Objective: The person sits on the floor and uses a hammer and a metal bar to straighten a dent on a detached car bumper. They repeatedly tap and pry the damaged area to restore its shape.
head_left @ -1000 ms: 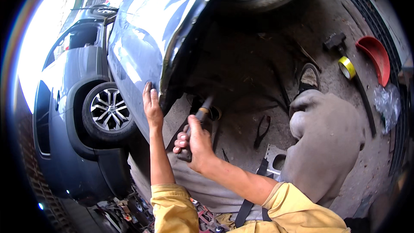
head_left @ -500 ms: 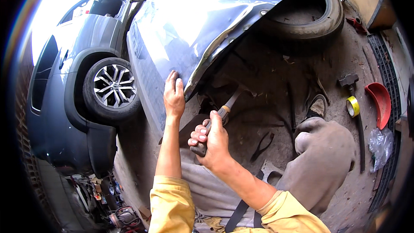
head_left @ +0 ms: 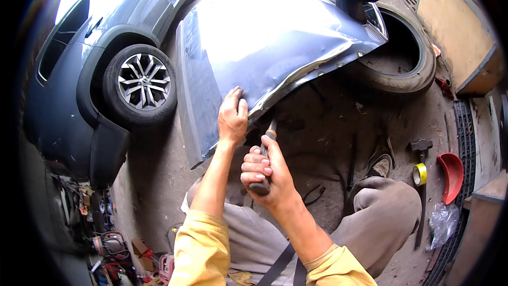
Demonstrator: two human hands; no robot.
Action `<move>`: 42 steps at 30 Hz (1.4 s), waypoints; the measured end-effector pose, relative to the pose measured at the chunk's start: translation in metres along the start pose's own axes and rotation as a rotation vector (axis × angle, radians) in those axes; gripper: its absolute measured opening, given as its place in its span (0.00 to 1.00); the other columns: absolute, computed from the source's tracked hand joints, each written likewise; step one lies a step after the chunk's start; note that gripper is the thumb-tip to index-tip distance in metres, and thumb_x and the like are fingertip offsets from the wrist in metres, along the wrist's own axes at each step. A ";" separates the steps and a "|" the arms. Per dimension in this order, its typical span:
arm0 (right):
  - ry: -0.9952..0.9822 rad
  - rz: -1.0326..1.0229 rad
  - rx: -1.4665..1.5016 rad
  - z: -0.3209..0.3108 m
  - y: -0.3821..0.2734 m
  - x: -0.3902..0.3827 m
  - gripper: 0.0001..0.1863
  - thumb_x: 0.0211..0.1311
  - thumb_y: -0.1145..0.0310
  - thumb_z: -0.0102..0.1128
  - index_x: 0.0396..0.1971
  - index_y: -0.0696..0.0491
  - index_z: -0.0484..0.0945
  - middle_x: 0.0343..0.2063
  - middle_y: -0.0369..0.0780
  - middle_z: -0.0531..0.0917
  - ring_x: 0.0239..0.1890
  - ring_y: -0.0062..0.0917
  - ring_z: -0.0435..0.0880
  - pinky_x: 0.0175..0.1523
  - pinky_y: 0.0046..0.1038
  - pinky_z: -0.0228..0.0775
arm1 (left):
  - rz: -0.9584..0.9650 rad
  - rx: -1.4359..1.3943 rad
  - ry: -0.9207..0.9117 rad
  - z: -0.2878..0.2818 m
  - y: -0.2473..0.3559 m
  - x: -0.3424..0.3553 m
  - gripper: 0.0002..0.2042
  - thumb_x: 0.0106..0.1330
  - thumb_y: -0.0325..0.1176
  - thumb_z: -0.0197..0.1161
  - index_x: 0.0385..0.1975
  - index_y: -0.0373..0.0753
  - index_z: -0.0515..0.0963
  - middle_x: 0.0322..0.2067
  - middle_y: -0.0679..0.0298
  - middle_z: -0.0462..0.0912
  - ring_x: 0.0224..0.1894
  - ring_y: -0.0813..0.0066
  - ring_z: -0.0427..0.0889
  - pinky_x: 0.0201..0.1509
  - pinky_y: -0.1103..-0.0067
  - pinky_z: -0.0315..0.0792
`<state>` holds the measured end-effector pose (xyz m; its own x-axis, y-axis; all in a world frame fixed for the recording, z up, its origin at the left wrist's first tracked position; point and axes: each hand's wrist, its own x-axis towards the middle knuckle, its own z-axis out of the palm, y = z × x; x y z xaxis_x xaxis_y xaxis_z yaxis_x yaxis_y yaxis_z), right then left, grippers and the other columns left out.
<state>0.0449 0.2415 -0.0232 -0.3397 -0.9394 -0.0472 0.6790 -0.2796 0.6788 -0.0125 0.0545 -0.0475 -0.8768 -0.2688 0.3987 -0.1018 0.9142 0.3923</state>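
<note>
The blue-grey car door (head_left: 264, 69) occupied the upper centre of the frame, its outer skin in view. The left hand (head_left: 233, 122) rested open on that skin, near the lower edge. The right hand (head_left: 267, 172), at frame centre, was closed around a tool (head_left: 271, 133); its far end could not be made out in shadow. A wavy crease ran along the door's edge toward the right. On that evidence, work was judged incomplete, the edge being uneven; no finished section could be confirmed under the glare. A sledgehammer (head_left: 421, 145) lay untouched at right.
</note>
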 end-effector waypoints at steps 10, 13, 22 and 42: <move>-0.002 -0.041 -0.023 0.000 -0.002 -0.001 0.18 0.72 0.52 0.49 0.24 0.47 0.67 0.11 0.25 0.61 0.10 0.10 0.60 0.17 0.17 0.56 | -0.015 -0.034 0.057 0.004 0.002 -0.001 0.17 0.65 0.31 0.53 0.50 0.29 0.77 0.54 0.47 0.77 0.60 0.51 0.73 0.66 0.66 0.64; -0.127 -0.009 -0.020 -0.010 -0.009 -0.003 0.18 0.72 0.53 0.49 0.25 0.47 0.67 0.11 0.25 0.62 0.10 0.10 0.60 0.17 0.17 0.56 | 0.004 -0.014 0.050 0.002 0.004 0.000 0.16 0.64 0.30 0.53 0.49 0.29 0.77 0.54 0.46 0.77 0.60 0.52 0.73 0.66 0.67 0.64; -0.023 -0.030 -0.060 0.002 -0.005 0.001 0.17 0.72 0.55 0.49 0.24 0.48 0.69 0.10 0.25 0.62 0.09 0.10 0.61 0.16 0.16 0.57 | 0.015 -0.017 0.038 0.001 0.003 0.003 0.16 0.62 0.28 0.53 0.48 0.28 0.78 0.53 0.46 0.78 0.60 0.51 0.74 0.66 0.67 0.65; -0.007 -0.073 -0.115 -0.001 -0.001 0.008 0.17 0.71 0.54 0.50 0.24 0.46 0.66 0.12 0.25 0.61 0.11 0.11 0.60 0.19 0.20 0.57 | -0.008 -0.024 0.025 0.001 0.011 0.000 0.17 0.60 0.27 0.52 0.47 0.29 0.78 0.54 0.47 0.77 0.61 0.51 0.73 0.66 0.67 0.64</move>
<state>0.0421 0.2340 -0.0249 -0.3951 -0.9145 -0.0874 0.7227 -0.3681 0.5850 -0.0143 0.0643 -0.0438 -0.8639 -0.2840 0.4159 -0.0975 0.9045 0.4152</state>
